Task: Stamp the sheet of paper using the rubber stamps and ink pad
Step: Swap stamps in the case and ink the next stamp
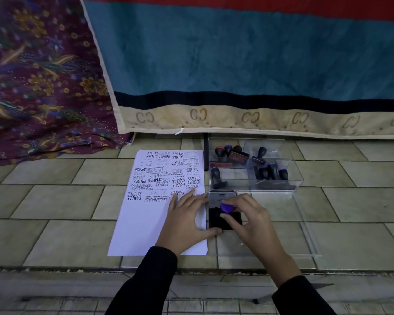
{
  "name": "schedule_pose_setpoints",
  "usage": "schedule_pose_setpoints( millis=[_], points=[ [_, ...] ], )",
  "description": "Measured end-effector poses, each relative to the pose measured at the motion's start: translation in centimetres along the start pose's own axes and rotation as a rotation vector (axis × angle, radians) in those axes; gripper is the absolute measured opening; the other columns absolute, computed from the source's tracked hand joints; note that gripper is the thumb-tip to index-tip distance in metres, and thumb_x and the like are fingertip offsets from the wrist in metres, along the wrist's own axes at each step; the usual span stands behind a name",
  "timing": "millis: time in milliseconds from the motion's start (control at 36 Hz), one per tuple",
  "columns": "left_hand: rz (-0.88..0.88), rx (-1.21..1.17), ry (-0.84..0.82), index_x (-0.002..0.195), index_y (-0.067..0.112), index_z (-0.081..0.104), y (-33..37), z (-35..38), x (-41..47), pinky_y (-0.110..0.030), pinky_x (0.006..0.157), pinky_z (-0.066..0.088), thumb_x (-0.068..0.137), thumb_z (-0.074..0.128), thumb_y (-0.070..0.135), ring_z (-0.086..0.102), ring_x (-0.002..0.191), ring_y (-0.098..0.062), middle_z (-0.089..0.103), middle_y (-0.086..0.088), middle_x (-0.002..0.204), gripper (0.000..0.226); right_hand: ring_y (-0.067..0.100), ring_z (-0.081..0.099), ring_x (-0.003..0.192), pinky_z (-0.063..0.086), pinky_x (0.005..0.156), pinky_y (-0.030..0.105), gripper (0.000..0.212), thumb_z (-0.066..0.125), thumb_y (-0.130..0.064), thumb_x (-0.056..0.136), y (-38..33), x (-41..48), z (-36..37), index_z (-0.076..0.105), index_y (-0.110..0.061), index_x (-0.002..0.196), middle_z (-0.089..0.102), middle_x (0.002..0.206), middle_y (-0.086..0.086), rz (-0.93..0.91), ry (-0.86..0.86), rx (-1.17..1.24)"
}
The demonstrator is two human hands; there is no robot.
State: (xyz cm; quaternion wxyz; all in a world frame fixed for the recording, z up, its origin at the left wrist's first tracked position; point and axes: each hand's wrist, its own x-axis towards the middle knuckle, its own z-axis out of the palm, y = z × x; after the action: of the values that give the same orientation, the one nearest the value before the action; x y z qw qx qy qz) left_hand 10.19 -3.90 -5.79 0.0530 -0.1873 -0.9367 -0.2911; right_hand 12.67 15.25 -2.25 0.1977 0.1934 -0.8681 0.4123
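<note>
From where I stand, the nearest things are two dark sleeves reaching out over the tiled floor (pixel 62 237). The right hand (pixel 250 219) has its grip clamped on a purple-topped rubber stamp (pixel 226 207), fingertips pinching the handle, and the stamp's face is down on the black ink pad (pixel 236 221). The pad's lid (pixel 221 196) stands open at its 12 o'clock side.

The left hand (pixel 187 214) holds nothing. Its fingers lie straight and spread on the sheet of paper (pixel 141 223), and the thumb reaches over to the pad's near corner at about 7 o'clock, so one hand steadies both.

The step, as I judge it, is inking. To do it well, press straight down with even weight, rock the stamp only slightly, then lift it off cleanly so the pad does not come up with it. That thumb helps there.

The paper lies at 9 o'clock of the pad, touching or just beside it. Its far half is crowded with prints and its near half is blank, so the next print should go low on the sheet. The left fingers would have to slide clear of that spot first.

Beyond the pad, at 12 to 1 o'clock, is a clear plastic box (pixel 291 176) holding the spare stamps (pixel 270 171). Farthest off hang a teal blanket (pixel 237 53) and a floral cloth (pixel 39 76).
</note>
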Motion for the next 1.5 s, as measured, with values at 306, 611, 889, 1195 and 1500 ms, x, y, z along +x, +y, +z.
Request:
schedule_pose_setpoints(
  millis=[306,611,889,1195,1500],
  points=[
    [-0.017,-0.136,0.011,0.131,0.04,0.046,-0.3,-0.4,-0.1,-0.034,0.119,-0.003,0.061,0.053,0.085,0.013,0.139,0.011,0.038,0.028,0.141,0.084,0.007,0.058,0.1,0.047,0.09,0.016,0.022,0.071,-0.003,0.079,-0.7,-1.6,1.6,0.066,-0.007,0.1,0.063,0.106,0.005,-0.007,0.091,-0.115],
    [-0.363,0.151,0.221,0.131,0.022,0.052,-6.2,-4.5,-0.4,-0.049,0.118,0.007,0.097,0.05,0.031,0.022,0.145,-0.016,0.042,0.002,0.149,0.035,0.002,0.065,0.086,0.058,0.074,0.025,0.024,0.07,-0.013,0.083,-1.7,1.6,1.9,0.06,-0.014,0.104,0.062,0.102,-0.007,0.069,0.13,0.055],
    [-0.415,0.158,0.186,0.134,0.023,0.049,-6.5,-4.4,-0.5,-0.049,0.118,0.003,0.098,0.045,0.031,0.02,0.145,-0.012,0.034,0.005,0.153,0.037,0.016,0.061,0.082,0.055,0.075,0.033,0.018,0.066,-0.009,0.086,-1.6,4.6,5.7,0.06,-0.007,0.103,0.058,0.102,0.005,0.017,-0.062,-0.054],
    [-0.399,0.145,0.204,0.133,0.023,0.051,-6.8,-4.2,-0.5,-0.049,0.118,0.004,0.097,0.048,0.03,0.023,0.144,-0.013,0.037,0.004,0.151,0.036,0.009,0.058,0.078,0.051,0.071,0.021,0.018,0.068,-0.009,0.084,-1.3,4.7,5.6,0.061,-0.009,0.1,0.059,0.101,0.003,0.051,-0.05,-0.066],
    [-0.226,0.066,0.227,0.125,0.028,0.055,-5.5,-4.1,-0.4,-0.041,0.119,-0.004,0.092,0.054,0.043,0.024,0.143,-0.01,0.046,0.008,0.145,0.037,0.002,0.064,0.083,0.056,0.075,0.019,0.026,0.072,-0.012,0.08,0.4,1.2,-0.2,0.063,-0.018,0.103,0.062,0.094,-0.006,0.137,0.193,0.05]
  ],
)
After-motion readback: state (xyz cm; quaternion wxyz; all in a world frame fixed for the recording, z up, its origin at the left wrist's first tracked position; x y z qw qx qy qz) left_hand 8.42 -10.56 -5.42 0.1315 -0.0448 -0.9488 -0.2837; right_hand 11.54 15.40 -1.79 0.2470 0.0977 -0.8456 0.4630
